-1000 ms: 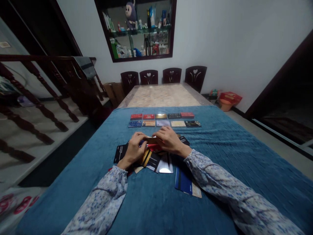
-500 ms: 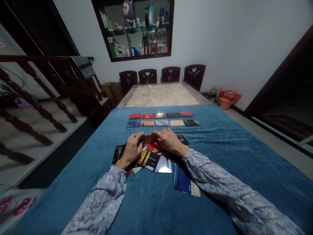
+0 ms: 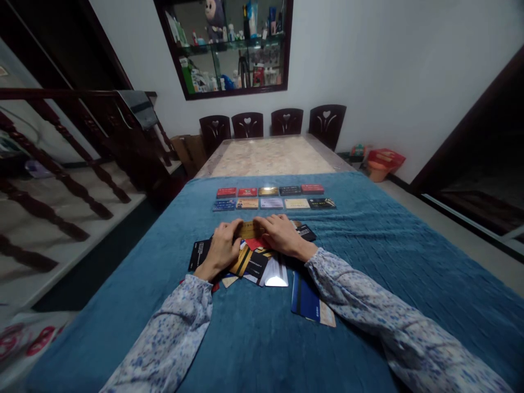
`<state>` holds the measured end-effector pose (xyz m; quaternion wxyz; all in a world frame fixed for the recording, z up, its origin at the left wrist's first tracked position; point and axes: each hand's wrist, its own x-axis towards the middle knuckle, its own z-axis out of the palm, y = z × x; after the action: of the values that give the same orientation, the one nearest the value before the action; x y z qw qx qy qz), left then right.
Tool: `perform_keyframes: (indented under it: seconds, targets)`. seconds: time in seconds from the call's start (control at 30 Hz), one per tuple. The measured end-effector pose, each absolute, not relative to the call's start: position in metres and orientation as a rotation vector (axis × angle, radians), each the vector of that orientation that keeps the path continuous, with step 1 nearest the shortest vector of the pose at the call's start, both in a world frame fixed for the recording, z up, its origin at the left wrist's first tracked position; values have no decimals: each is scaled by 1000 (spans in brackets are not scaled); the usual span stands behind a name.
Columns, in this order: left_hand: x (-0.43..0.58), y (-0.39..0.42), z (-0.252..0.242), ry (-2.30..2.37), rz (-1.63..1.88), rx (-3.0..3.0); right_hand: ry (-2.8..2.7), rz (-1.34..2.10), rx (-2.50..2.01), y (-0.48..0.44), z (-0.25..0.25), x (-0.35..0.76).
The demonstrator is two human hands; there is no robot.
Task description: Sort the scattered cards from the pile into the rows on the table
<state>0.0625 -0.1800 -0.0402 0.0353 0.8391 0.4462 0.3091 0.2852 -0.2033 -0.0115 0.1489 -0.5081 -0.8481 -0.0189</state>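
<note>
Held a gold card (image 3: 248, 229) edge to edge between left hand (image 3: 221, 248) and right hand (image 3: 282, 236), each grip pinching one end, just above a loose card pile (image 3: 262, 267) on the blue-clothed bench (image 3: 368, 262). Beyond, two neat card rows (image 3: 272, 197).

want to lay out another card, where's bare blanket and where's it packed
Bare blanket lies right of the two card rows, left of the black card, and near the sleeves. It is crowded under the left hand and right hand, over the card pile.
</note>
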Motion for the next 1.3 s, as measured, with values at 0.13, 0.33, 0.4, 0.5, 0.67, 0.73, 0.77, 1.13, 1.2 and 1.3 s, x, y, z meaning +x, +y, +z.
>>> perform_keyframes:
  seconds: [0.13, 0.33, 0.4, 0.5, 0.67, 0.73, 0.77, 1.13, 1.2, 1.3]
  targets:
    - [63, -181, -39, 1433, 918, 2573, -2452, -55, -1476, -204, -10, 285]
    - [63, -180, -39, 1419, 914, 2569, -2468, -48, -1440, -203, -11, 287]
    - [63, -180, -40, 1400, 923, 2556, -2472, -51, -1427, -202, -11, 288]
    - [62, -179, -40, 1389, 923, 2540, -2485, -61, -1420, -201, -11, 289]
    - [63, -181, -37, 1397, 880, 2563, -2506, -74, -1422, -201, -10, 290]
    - [62, -181, -37, 1401, 870, 2573, -2512, -71, -1427, -201, -9, 290]
    - [62, -182, -37, 1403, 869, 2576, -2514, -70, -1428, -201, -9, 291]
    - [61, -180, -36, 1358, 852, 2574, -2536, -19, -1406, -198, -8, 295]
    - [61, -180, -36, 1355, 849, 2580, -2532, -30, -1406, -198, -9, 295]
    - [61, -181, -35, 1358, 829, 2587, -2521, -45, -1393, -197, -9, 296]
